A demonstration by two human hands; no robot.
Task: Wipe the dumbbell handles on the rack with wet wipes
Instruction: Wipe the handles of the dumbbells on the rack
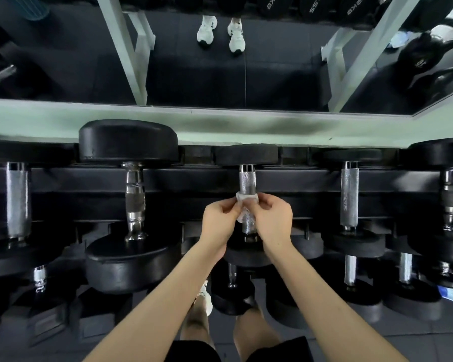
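A black dumbbell with a knurled chrome handle lies on the top tier of the rack, straight ahead of me. A white wet wipe is wrapped around the near part of that handle. My left hand pinches the wipe from the left. From the right, my right hand pinches the same wipe, fingers curled over the handle. The handle's near end pokes out below the hands.
More dumbbells sit on the same tier: a large one to the left, slimmer ones to the right. A lower tier holds smaller dumbbells. A mirror behind the rack reflects white shoes and kettlebells.
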